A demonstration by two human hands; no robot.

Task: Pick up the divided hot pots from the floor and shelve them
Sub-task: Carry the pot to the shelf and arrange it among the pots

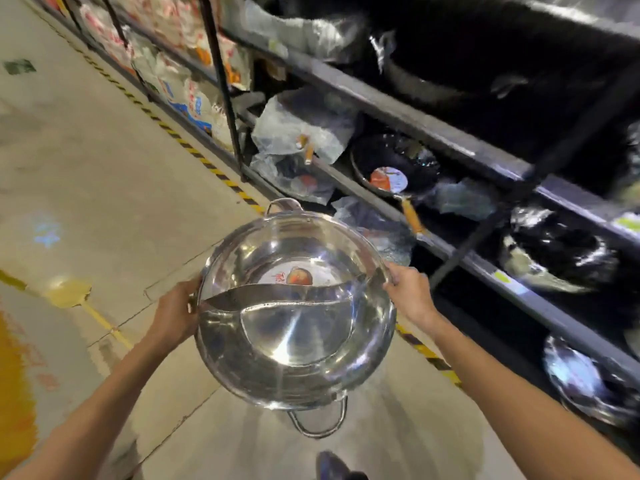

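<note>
steel and shiny, the divided hot pot (294, 313) hangs in the air at the centre of the view, above the concrete floor (104, 188), held level with its open side up. a curved divider (277, 296) runs across the inside from 9 o'clock to 3 o'clock, and a round paper label (294, 275) lies in the far compartment. one loop handle (282, 204) sticks out at 12 o'clock and the other (320, 422) at 6 o'clock.

the left hand (176, 315) is clamped on the rim at 9 o'clock, fingers wrapped under the edge. the right hand (408, 289) grips the rim at 3 o'clock, thumb over the top of the edge. both forearms come in from the bottom corners.

a dark metal shelf rack (450, 133) fills the view from 12 to 4 o'clock. on it sit black pans in clear plastic; one pan with a wooden handle (394, 174) lies at about 1 o'clock from the pot, with an orange-and-white sticker inside. more steel pots in plastic (585, 379) sit low on the rack at 4 o'clock. printed sacks (187, 95) are stacked on the rack at 11 o'clock. yellow-and-black hazard tape (194, 150) runs along the floor at the foot of the rack. a dark shoe tip (332, 467) shows at 6 o'clock.
</note>
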